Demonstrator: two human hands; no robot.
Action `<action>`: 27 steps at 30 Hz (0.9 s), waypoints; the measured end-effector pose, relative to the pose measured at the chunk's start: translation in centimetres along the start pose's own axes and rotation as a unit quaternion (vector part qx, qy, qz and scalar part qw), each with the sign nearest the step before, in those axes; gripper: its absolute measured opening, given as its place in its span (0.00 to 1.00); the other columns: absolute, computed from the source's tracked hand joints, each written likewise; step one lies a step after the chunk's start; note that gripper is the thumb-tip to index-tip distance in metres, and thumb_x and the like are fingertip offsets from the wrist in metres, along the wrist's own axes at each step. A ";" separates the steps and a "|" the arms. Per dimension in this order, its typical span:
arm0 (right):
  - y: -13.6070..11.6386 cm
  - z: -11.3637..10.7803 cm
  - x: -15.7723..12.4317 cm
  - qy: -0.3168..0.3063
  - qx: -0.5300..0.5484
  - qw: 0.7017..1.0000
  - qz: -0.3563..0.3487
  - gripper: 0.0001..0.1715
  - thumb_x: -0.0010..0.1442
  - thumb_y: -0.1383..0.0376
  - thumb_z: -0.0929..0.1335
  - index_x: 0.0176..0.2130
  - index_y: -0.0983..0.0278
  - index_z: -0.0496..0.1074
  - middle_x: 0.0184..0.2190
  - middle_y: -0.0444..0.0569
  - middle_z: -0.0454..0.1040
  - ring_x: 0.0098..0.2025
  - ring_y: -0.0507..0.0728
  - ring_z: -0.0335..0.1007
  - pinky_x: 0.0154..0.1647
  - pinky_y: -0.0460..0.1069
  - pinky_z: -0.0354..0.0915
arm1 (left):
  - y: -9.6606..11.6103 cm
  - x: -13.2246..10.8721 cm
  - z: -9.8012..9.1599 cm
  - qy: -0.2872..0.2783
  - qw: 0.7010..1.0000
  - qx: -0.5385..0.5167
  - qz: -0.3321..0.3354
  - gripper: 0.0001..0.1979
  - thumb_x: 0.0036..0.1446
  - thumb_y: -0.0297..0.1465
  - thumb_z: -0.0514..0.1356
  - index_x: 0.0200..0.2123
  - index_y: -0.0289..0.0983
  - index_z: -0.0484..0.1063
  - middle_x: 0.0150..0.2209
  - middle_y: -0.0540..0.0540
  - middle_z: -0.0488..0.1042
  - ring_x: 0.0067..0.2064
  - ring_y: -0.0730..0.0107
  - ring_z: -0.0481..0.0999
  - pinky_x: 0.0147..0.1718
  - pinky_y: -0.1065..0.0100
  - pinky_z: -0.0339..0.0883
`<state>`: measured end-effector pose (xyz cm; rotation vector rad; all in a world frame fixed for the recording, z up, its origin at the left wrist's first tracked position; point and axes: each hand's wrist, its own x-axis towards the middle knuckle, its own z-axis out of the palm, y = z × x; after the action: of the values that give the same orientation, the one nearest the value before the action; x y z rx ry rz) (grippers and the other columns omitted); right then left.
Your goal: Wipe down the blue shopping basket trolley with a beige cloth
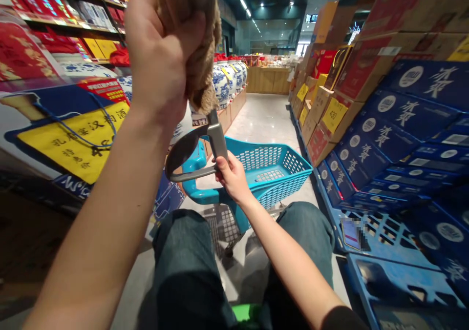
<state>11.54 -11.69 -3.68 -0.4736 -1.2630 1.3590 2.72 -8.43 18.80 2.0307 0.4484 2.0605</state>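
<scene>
Left of the left hand, a yellow price sign point(73, 139) is hanging. The left hand point(161, 61) is clamping a tan fleecy cloth point(196, 42) against the top of the dark-lensed glasses point(183, 149), while the right hand point(231, 177) is gripping their frame lower down, the hands staying apart. Just beyond the right hand, a blue plastic shopping basket point(271, 159) is sitting, with blue cartons point(403, 125) standing stacked further right.

You logged blue-and-white porcelain jars point(223, 87) along the aisle's left side, cardboard cartons point(319, 106) stacked on the right above navy printed cases point(410, 121), a wooden counter point(267, 80) far ahead, and red-packed shelves point(66, 23) upper left.
</scene>
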 end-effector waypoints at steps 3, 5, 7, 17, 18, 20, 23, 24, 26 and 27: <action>-0.2 0.8 -2.3 -0.005 -0.006 1.000 0.002 0.37 0.57 0.29 0.71 0.35 0.58 0.66 0.20 0.36 0.62 0.20 0.48 0.58 0.19 0.45 0.52 | 1.9 0.7 -0.7 -0.029 0.998 -0.048 0.031 0.14 0.52 0.16 0.63 0.39 0.36 0.68 0.32 0.55 0.71 0.33 0.75 0.72 0.43 0.72 0.78; -0.9 0.9 -3.5 -0.022 -0.021 1.000 0.004 0.35 0.60 0.31 0.70 0.36 0.58 0.67 0.21 0.37 0.65 0.21 0.49 0.59 0.20 0.45 0.54 | 3.7 0.1 -0.7 -0.007 0.999 -0.039 -0.002 0.12 0.57 0.14 0.61 0.36 0.37 0.70 0.29 0.55 0.70 0.31 0.77 0.70 0.39 0.76 0.77; -2.3 0.8 -3.8 -0.039 -0.040 0.998 -0.017 0.32 0.60 0.34 0.71 0.40 0.58 0.69 0.27 0.40 0.72 0.25 0.51 0.66 0.25 0.46 0.62 | 5.6 -1.1 -0.5 -0.003 0.997 -0.057 -0.057 0.11 0.62 0.15 0.59 0.36 0.37 0.70 0.28 0.55 0.68 0.26 0.77 0.68 0.30 0.74 0.75; -17.7 4.3 3.2 -0.030 0.004 0.980 -0.197 0.24 0.68 0.48 0.67 0.54 0.61 0.72 0.47 0.47 0.77 0.45 0.53 0.74 0.37 0.44 0.69 | 8.1 -7.4 -0.6 0.013 0.982 -0.033 -0.185 0.14 0.52 0.33 0.76 0.39 0.41 0.75 0.37 0.51 0.79 0.41 0.66 0.78 0.42 0.65 0.77; -19.3 4.9 3.6 -0.055 0.018 0.979 -0.197 0.25 0.71 0.48 0.65 0.54 0.64 0.72 0.44 0.48 0.77 0.44 0.52 0.75 0.38 0.43 0.70 | 8.3 -8.1 -0.8 0.008 0.977 -0.021 -0.210 0.15 0.54 0.34 0.75 0.40 0.41 0.75 0.37 0.50 0.78 0.41 0.64 0.79 0.40 0.64 0.77; -22.3 6.0 4.1 -0.100 0.032 0.976 -0.190 0.22 0.77 0.52 0.61 0.54 0.65 0.71 0.40 0.45 0.77 0.39 0.50 0.76 0.37 0.44 0.70 | 8.5 -9.2 -1.1 -0.016 0.967 -0.002 -0.253 0.15 0.54 0.36 0.75 0.41 0.39 0.74 0.36 0.48 0.78 0.40 0.62 0.80 0.38 0.63 0.77; -25.8 7.9 4.4 -0.099 -0.013 0.977 -0.188 0.13 0.80 0.61 0.61 0.47 0.64 0.71 0.32 0.37 0.70 0.28 0.45 0.69 0.28 0.41 0.65 | 8.9 -9.7 -1.5 -0.055 0.956 0.009 -0.287 0.17 0.53 0.36 0.75 0.41 0.38 0.75 0.35 0.47 0.77 0.39 0.61 0.79 0.36 0.64 0.76; -26.7 8.5 4.6 -0.108 -0.036 0.977 -0.182 0.13 0.80 0.62 0.62 0.43 0.64 0.70 0.30 0.35 0.69 0.27 0.44 0.69 0.27 0.40 0.65 | 9.0 -9.6 -1.6 -0.061 0.955 0.009 -0.290 0.17 0.53 0.36 0.75 0.41 0.38 0.75 0.36 0.46 0.78 0.38 0.62 0.79 0.36 0.64 0.76; -28.2 9.8 5.7 -0.152 -0.072 0.972 -0.164 0.14 0.81 0.60 0.61 0.42 0.63 0.66 0.29 0.33 0.70 0.28 0.44 0.72 0.28 0.40 0.68 | 9.2 -9.3 -1.6 -0.067 0.954 0.007 -0.292 0.18 0.52 0.37 0.75 0.41 0.37 0.75 0.36 0.46 0.78 0.38 0.62 0.79 0.35 0.65 0.76; -28.9 10.5 6.4 -0.178 -0.089 0.968 -0.153 0.15 0.82 0.58 0.58 0.44 0.62 0.64 0.29 0.32 0.71 0.28 0.45 0.75 0.28 0.41 0.69 | 9.2 -9.3 -1.6 -0.070 0.953 0.005 -0.293 0.18 0.51 0.38 0.75 0.41 0.37 0.75 0.36 0.46 0.79 0.38 0.63 0.78 0.35 0.65 0.76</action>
<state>13.93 -17.23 27.10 -0.1470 -1.6860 1.1019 1.92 -20.46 13.45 1.7448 0.9047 1.5476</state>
